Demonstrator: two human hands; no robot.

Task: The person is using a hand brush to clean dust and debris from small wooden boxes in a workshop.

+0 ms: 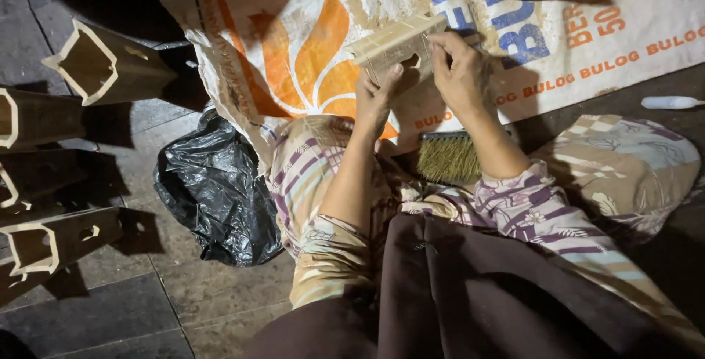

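A pale wooden piece (393,45), box-like with ridged sides, is held up over a printed woven sack (308,43). My left hand (376,95) grips its lower left end with the thumb pressed on its side. My right hand (459,65) rests on its right end, fingers curled against the wood; whether a small tool is in it I cannot tell. A brush with straw-coloured bristles (448,157) lies beneath my right forearm, on my lap in patterned cloth.
Several dark wooden hollow pieces with pale rims (92,65) lie on the tiled floor at left. A crumpled black plastic bag (217,190) sits beside my left knee. A patterned cushion (624,168) and a small white bottle (672,102) are at right.
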